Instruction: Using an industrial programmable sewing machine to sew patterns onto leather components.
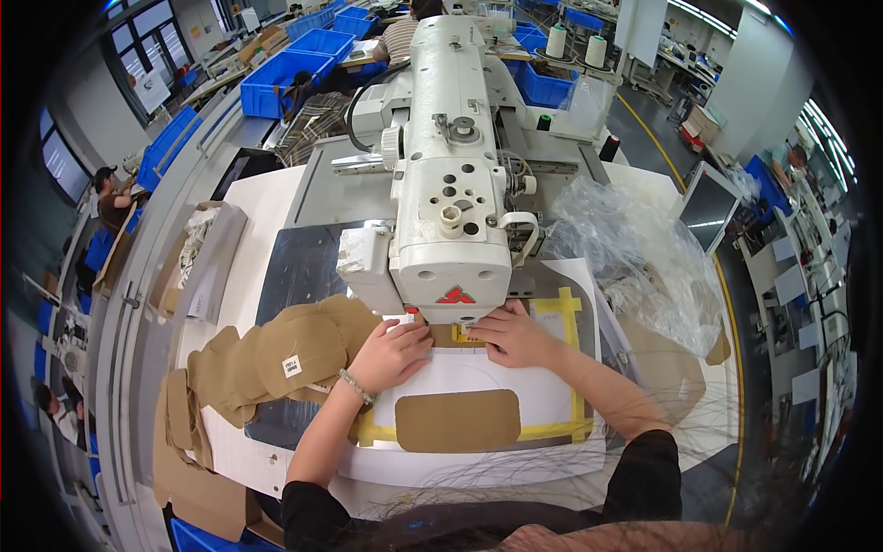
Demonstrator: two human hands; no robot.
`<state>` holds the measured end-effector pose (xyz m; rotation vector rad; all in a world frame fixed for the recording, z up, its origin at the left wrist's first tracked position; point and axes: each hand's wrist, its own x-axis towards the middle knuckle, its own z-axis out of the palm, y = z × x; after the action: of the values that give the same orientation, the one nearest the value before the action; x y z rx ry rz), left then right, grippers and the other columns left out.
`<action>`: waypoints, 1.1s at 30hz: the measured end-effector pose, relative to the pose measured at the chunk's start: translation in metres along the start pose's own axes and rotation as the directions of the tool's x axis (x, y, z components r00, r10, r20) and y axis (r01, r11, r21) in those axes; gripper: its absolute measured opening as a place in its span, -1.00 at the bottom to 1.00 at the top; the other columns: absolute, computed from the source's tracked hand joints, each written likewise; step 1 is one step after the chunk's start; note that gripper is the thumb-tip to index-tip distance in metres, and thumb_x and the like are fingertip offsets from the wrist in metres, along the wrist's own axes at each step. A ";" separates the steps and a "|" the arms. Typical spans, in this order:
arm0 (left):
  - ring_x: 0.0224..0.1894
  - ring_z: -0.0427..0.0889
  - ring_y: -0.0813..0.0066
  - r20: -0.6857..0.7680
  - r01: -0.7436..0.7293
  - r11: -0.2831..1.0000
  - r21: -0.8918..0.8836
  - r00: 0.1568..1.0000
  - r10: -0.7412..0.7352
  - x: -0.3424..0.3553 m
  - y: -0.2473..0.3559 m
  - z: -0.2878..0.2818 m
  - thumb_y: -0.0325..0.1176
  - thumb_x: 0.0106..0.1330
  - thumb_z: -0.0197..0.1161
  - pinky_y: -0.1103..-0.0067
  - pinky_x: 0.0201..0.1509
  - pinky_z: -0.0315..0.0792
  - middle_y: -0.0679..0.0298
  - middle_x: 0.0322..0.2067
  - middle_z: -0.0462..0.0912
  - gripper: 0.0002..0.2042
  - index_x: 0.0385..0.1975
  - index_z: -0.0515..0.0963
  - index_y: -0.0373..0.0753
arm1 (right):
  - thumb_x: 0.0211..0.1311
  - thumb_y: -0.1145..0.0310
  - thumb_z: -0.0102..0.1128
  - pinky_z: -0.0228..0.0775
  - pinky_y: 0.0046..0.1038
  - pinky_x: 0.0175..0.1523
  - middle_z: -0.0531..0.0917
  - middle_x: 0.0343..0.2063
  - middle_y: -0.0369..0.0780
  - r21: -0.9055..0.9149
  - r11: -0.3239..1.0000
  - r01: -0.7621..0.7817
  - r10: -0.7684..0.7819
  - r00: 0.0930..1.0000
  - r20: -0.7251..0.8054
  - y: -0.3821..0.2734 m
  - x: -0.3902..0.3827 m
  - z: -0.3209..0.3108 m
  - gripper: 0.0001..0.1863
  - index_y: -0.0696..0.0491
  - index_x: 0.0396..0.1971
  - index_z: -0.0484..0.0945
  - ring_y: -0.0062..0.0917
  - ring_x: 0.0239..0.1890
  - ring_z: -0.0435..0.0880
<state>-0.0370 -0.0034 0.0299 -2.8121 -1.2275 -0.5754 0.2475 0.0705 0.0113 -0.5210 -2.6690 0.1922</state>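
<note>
A white industrial sewing machine [455,244] fills the middle, its head low over the work. My left hand [394,351], with a beaded bracelet at the wrist, rests left of the needle area, fingers laid forward beside a brown piece of cloth [443,339]. From the right, my right hand [517,337] reaches under the head, its fingers stretched over the cloth next to a small yellow part; the fingertips are partly hidden. Nearer to me, a brown rounded-corner cloth panel [458,420] lies flat on a white sheet [552,391] edged with yellow tape.
A pile of brown cloth pieces [299,354] with a white label lies to the left. Clear plastic film [635,253] is heaped at the right, near a screen [710,207]. A cardboard box [213,262] stands at the left, blue bins [287,81] behind. Other people work farther off.
</note>
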 end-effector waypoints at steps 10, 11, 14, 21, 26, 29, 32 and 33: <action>0.07 0.49 0.41 -0.010 0.038 0.998 0.044 0.999 -0.038 -0.003 -0.001 -0.011 -0.25 0.13 0.31 0.35 0.18 0.32 0.32 -0.02 0.56 -0.71 -0.15 0.59 -0.16 | 0.12 0.31 0.09 0.12 -0.25 0.09 0.53 0.08 -0.37 -0.062 0.997 -0.048 0.051 0.998 0.045 -0.002 -0.006 0.004 -0.58 -0.07 0.04 0.51 -0.53 0.10 0.43; 0.06 0.50 0.40 -0.020 0.048 0.997 0.054 0.999 -0.047 -0.003 -0.001 -0.012 -0.25 0.13 0.31 0.35 0.19 0.32 0.32 -0.03 0.56 -0.71 -0.15 0.59 -0.16 | 0.12 0.31 0.09 0.12 -0.25 0.09 0.53 0.08 -0.37 -0.063 0.997 -0.050 0.053 0.998 0.043 -0.002 -0.005 0.004 -0.58 -0.07 0.04 0.51 -0.53 0.10 0.43; 0.05 0.50 0.38 -0.010 0.045 0.998 0.048 0.999 -0.045 -0.002 -0.001 -0.015 -0.25 0.13 0.31 0.35 0.19 0.31 0.31 -0.02 0.57 -0.70 -0.14 0.59 -0.16 | 0.13 0.30 0.08 0.11 -0.24 0.10 0.53 0.08 -0.39 -0.071 0.995 -0.068 0.072 0.996 0.046 0.004 0.000 0.000 -0.58 -0.09 0.05 0.51 -0.52 0.12 0.42; 0.04 0.51 0.37 -0.031 0.077 0.996 0.053 0.997 -0.076 -0.008 -0.003 -0.016 -0.26 0.14 0.30 0.35 0.19 0.30 0.30 0.00 0.56 -0.70 -0.12 0.59 -0.15 | 0.16 0.29 0.05 0.08 -0.21 0.16 0.50 0.13 -0.42 -0.066 0.995 -0.078 0.084 0.993 0.079 0.016 -0.001 -0.001 -0.55 -0.16 0.11 0.48 -0.46 0.16 0.39; 0.13 0.45 0.36 0.039 0.108 0.994 0.036 0.993 -0.109 -0.008 -0.002 -0.011 -0.19 0.17 0.28 0.26 0.26 0.20 0.26 0.03 0.54 -0.65 -0.06 0.57 -0.14 | 0.21 0.21 0.04 0.06 -0.17 0.16 0.48 0.17 -0.43 -0.067 0.995 -0.075 0.083 0.990 0.116 0.014 -0.005 -0.003 -0.55 -0.17 0.14 0.46 -0.44 0.18 0.38; 0.19 0.39 0.37 0.108 0.158 0.987 0.004 0.982 -0.157 0.000 0.002 -0.006 -0.14 0.20 0.26 0.21 0.30 0.12 0.25 0.07 0.50 -0.57 0.07 0.50 -0.12 | 0.24 0.11 0.05 0.08 -0.14 0.14 0.47 0.18 -0.42 -0.116 0.992 -0.040 0.052 0.993 0.107 0.013 -0.009 -0.003 -0.54 -0.18 0.15 0.45 -0.43 0.18 0.37; 0.22 0.36 0.40 0.207 0.194 0.981 -0.019 0.961 -0.186 0.005 0.003 0.001 -0.11 0.21 0.24 0.20 0.31 0.09 0.28 0.09 0.47 -0.49 0.17 0.42 -0.09 | 0.24 0.04 0.06 0.11 -0.10 0.12 0.46 0.19 -0.41 -0.095 0.994 -0.053 0.069 0.983 0.170 0.013 -0.014 -0.003 -0.51 -0.18 0.17 0.43 -0.42 0.17 0.38; 0.22 0.36 0.40 0.203 0.199 0.980 -0.016 0.960 -0.192 0.007 0.003 0.003 -0.11 0.21 0.24 0.20 0.31 0.09 0.28 0.09 0.47 -0.49 0.17 0.42 -0.09 | 0.20 0.01 0.11 0.12 -0.12 0.08 0.46 0.18 -0.43 -0.122 0.992 -0.034 0.051 0.989 0.142 0.012 -0.015 -0.003 -0.48 -0.20 0.16 0.44 -0.43 0.14 0.39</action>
<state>-0.0298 -0.0002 0.0293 -2.8561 -1.5590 -0.3277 0.2655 0.0758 0.0056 -0.6236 -2.8255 0.0859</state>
